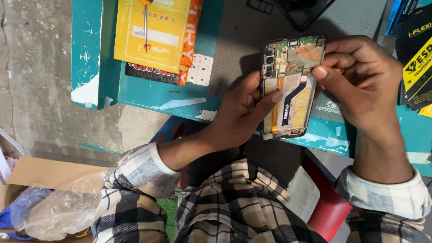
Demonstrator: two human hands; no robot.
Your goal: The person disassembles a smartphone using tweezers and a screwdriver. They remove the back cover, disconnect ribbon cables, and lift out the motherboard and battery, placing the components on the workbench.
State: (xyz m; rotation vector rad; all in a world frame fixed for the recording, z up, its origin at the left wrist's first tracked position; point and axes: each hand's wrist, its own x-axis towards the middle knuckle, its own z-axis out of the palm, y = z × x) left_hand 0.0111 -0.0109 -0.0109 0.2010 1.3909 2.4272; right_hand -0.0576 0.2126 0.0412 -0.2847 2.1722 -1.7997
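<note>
Opened phone (290, 87), back cover off, held above the desk's (148, 94) near edge. Left hand (238, 114) grips its left side; right hand (360, 81) pinches the upper right corner, perhaps touching the board.

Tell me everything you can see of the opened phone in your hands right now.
The opened phone has its back cover off, held upright over the teal bench edge. A green circuit board with camera modules fills the top; below, a yellowish bay is crossed by an orange flex strip and a black diagonal ribbon. The left hand grips its left edge, the right hand pinches the upper right corner.
</note>
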